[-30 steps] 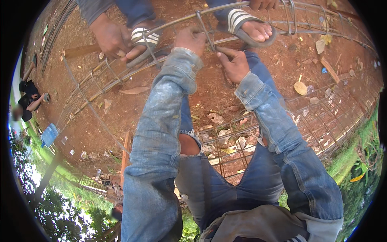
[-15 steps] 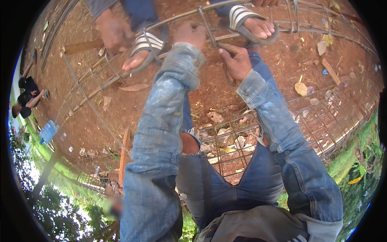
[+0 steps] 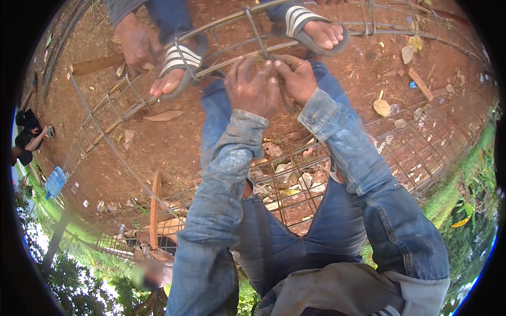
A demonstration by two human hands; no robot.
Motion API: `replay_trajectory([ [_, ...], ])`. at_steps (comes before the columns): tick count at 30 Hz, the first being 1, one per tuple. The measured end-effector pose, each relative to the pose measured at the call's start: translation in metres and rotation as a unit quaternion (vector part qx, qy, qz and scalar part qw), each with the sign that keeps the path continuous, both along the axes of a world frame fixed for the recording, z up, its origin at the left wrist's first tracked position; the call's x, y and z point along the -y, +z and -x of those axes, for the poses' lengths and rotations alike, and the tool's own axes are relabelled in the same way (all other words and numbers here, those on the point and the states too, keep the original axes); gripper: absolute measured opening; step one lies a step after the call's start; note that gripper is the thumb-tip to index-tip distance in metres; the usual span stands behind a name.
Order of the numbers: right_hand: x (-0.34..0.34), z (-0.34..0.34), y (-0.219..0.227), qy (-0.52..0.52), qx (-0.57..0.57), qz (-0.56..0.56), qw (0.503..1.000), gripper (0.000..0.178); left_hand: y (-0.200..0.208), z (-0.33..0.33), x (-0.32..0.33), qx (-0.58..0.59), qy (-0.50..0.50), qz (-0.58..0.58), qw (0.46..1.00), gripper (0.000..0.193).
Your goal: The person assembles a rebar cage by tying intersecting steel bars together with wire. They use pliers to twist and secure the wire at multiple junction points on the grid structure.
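Left hand [image 3: 252,90] and right hand [image 3: 296,79] are sitting half-curled at twelve o'clock — hold unclear — apparently to reach the stirrup [image 3: 256,32].

Behind the left grip [image 3: 250,87], the denim sleeve [image 3: 224,174] is faded blue with whitish patches; the jeans [image 3: 300,258] farther back are darker blue. At the right grip [image 3: 298,79], the wire loop [image 3: 288,101] is dark. The steel bars [image 3: 256,32] just beyond are dull grey-brown. Left of the left grip, a co-worker's dark sandal [image 3: 180,59] has white stripes. Right of the right grip lies a yellowish-tan leaf [image 3: 381,108]. Beneath both, the soil [image 3: 184,134] is reddish brown.
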State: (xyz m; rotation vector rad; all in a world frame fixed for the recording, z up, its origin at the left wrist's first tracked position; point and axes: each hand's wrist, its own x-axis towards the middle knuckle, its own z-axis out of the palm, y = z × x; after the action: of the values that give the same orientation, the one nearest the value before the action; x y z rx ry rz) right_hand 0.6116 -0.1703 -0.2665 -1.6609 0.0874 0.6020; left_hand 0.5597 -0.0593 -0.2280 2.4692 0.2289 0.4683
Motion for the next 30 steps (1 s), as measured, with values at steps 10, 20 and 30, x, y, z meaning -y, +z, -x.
replay_trajectory([
  [10,0.017,0.004,-0.001,0.084,-0.043,-0.007,0.995,0.025,-0.006,-0.003,0.029,-0.068,0.219,0.205,0.951,0.014],
  [20,0.009,-0.008,0.041,0.127,-0.005,0.132,0.983,0.027,-0.037,-0.005,0.026,-0.077,0.247,0.424,0.868,0.011],
  [30,-0.016,0.053,0.044,0.009,0.238,0.241,0.941,0.023,-0.026,-0.011,-0.012,-0.243,0.154,0.748,0.599,0.020],
])
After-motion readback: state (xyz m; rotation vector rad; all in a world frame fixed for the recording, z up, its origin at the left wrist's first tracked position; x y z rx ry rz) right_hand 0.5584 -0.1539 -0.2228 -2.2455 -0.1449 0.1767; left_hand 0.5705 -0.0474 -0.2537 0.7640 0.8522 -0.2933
